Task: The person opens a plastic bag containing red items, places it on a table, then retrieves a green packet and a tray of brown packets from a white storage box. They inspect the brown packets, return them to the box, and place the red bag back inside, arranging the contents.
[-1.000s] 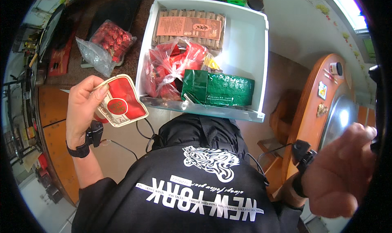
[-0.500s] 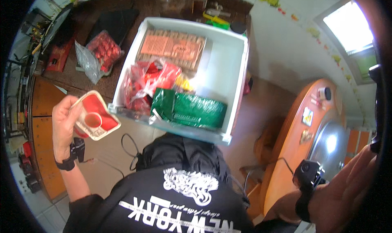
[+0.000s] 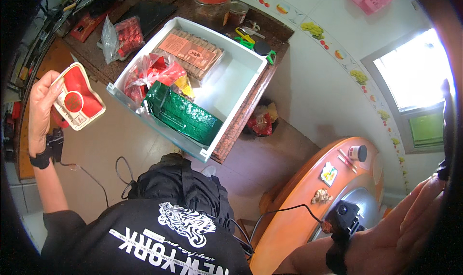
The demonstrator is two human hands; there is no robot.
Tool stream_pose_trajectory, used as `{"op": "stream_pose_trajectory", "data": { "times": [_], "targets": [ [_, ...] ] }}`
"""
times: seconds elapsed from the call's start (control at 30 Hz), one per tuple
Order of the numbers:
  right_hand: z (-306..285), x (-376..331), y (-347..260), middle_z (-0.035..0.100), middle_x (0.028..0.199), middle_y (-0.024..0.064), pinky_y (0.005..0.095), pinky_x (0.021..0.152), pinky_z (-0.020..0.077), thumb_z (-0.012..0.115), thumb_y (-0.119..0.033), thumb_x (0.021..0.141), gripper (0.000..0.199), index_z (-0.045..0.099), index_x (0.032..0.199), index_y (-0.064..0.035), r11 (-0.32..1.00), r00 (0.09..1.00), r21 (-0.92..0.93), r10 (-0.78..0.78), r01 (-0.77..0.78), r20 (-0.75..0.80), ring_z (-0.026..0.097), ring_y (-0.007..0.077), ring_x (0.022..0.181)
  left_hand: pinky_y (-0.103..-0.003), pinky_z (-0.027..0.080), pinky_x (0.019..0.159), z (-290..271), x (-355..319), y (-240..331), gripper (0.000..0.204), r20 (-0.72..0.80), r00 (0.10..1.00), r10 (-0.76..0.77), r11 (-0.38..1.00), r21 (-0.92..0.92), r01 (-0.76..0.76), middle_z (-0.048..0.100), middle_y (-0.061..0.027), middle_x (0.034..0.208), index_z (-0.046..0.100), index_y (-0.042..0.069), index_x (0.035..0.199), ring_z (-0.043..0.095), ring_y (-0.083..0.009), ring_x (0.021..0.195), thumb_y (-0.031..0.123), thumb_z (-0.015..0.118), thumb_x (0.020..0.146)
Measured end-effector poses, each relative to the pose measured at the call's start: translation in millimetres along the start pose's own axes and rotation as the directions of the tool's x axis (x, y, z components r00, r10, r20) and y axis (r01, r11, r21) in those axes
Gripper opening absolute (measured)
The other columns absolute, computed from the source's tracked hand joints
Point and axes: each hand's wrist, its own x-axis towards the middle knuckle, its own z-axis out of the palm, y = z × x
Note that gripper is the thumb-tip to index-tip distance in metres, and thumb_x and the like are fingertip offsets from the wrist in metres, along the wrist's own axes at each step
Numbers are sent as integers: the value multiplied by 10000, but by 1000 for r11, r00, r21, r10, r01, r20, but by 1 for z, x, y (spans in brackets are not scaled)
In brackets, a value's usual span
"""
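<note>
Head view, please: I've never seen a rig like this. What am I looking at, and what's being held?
There is no robot here: a person works bare-handed. The view comes from the left of two wide fisheye cameras on their head, looking down, so straight edges bend near the rim.

The left hand pinches a red-and-cream packet. The right hand is close to the lens at the lower right; I can't tell whether it holds anything. Small black devices are strapped at both wrists.

On the dark counter sits a white bin with a green packet, a clear bag of red items and a brown pack.
</note>
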Motion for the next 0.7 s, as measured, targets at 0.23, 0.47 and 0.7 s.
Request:
{"op": "stream_pose_trajectory", "data": {
  "times": [0.23, 0.47, 0.7],
  "targets": [
    [17, -15, -4, 640, 979, 109, 317, 708, 505, 685, -204, 891, 387, 598, 1233, -46, 998, 999, 61, 33, -33, -8, 630, 182, 817, -199, 419, 668, 30, -41, 54, 115, -17, 1000, 12, 999, 31, -11, 594, 35, 798, 595, 37, 895, 513, -23, 737, 126, 595, 968],
    [81, -15, -31, 643, 942, 109, 316, 665, 518, 687, -139, 889, 350, 600, 1213, -37, 967, 970, 252, -17, -45, 241, 644, 178, 763, -194, 442, 671, 61, -101, 70, 156, 184, 978, -102, 990, -76, 118, 610, 22, 788, 627, 5, 910, 555, -28, 731, 124, 593, 1005],
    [228, -57, -99, 647, 906, 109, 315, 622, 531, 688, -75, 887, 320, 603, 1192, -28, 843, 758, 520, -248, -138, 603, 658, 174, 709, -218, 432, 602, 73, -110, 74, 144, 325, 943, -71, 997, -16, 80, 601, 6, 727, 613, -12, 880, 530, -38, 664, 85, 606, 986]
  ]
}}
